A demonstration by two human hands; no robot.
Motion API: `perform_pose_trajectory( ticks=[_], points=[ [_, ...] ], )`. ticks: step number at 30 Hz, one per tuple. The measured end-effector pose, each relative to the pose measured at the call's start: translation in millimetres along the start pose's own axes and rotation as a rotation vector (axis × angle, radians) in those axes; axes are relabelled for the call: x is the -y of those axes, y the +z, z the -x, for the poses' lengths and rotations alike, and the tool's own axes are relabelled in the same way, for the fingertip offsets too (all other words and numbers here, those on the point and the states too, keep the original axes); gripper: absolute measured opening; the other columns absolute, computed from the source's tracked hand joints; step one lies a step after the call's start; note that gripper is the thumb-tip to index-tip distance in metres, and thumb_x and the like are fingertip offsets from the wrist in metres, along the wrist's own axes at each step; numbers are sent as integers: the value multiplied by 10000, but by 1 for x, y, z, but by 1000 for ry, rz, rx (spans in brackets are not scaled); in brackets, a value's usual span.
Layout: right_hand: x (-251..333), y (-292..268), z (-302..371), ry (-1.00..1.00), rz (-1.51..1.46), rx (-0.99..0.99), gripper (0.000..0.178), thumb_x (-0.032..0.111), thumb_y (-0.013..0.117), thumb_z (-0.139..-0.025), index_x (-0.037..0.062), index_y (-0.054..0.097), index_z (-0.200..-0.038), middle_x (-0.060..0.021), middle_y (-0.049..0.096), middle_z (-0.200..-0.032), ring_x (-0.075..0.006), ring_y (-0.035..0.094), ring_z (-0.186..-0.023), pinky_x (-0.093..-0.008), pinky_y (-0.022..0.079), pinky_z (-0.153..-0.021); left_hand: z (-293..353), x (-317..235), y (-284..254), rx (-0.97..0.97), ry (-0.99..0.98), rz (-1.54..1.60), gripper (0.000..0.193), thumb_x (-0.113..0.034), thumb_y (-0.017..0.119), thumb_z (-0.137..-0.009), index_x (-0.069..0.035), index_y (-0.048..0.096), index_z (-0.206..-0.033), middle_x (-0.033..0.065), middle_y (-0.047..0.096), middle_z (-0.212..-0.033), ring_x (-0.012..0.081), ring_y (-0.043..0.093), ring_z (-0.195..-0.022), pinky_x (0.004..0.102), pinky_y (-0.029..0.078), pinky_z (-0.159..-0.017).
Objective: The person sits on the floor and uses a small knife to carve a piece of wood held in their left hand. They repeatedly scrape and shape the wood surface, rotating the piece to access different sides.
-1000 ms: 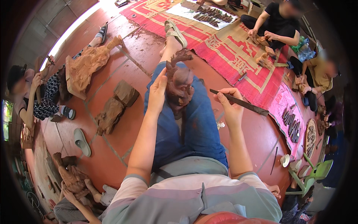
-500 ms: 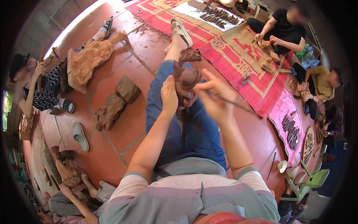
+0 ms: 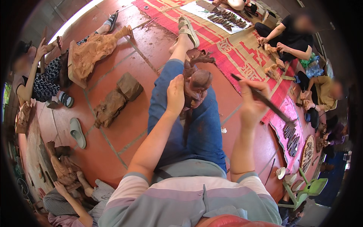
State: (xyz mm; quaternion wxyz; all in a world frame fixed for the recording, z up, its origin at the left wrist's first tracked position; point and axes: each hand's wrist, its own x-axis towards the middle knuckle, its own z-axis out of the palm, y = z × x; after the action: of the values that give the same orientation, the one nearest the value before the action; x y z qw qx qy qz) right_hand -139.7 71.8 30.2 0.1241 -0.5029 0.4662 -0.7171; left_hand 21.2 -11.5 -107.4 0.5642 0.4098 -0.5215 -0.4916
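A dark reddish-brown wood carving (image 3: 200,80) with a rounded head and a jagged top stands between my thighs. My left hand (image 3: 176,94) is closed against its left side. To the right of the carving, and apart from it, my right hand (image 3: 254,100) is raised and closed around a long dark chisel-like carving tool (image 3: 273,106). One end of the tool points up and left past my fingers, the other slants down to the right. Its exact tip shape is blurred.
Wood blocks (image 3: 113,104) and a grey slipper (image 3: 78,132) lie on the tiles at left. Several tools rest on a white sheet (image 3: 193,8) and a pink cloth (image 3: 289,113). People carve on both sides; a large pale carving (image 3: 94,55) is far left. A green stool (image 3: 314,186) is at right.
My right hand has drawn away from the carving, up and to the right, with the tool. My left hand and the carving appear slightly further right in the view.
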Motion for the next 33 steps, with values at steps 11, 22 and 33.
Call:
perform_pose_trajectory(
  ticks=[11,22,33],
  points=[
    [-1,-31,-16,300,-115,127,139,59,634,-879,-13,588,-988,-81,623,-836,-128,634,-725,-251,560,-662,-19,-37,-9,215,-122,427,393,-252,467,-992,20,505,-1273,85,600,-1107,111,560,-983,250,432,-895],
    [3,55,-76,-279,446,895,121,9,721,-705,48,657,-800,-77,666,-889,-240,621,-1006,-325,515,-767,-7,-23,10,-22,-69,459,450,-325,307,-1030,40,567,-1075,103,632,-1011,142,597,-903,265,466,-835],
    [-6,65,-79,-68,317,806,127,21,719,-710,40,655,-818,-75,673,-873,-253,645,-982,-349,519,-815,-9,-27,12,-92,-46,426,405,-298,317,-1029,21,565,-995,81,642,-887,126,622,-760,246,502,-707]
  ],
)
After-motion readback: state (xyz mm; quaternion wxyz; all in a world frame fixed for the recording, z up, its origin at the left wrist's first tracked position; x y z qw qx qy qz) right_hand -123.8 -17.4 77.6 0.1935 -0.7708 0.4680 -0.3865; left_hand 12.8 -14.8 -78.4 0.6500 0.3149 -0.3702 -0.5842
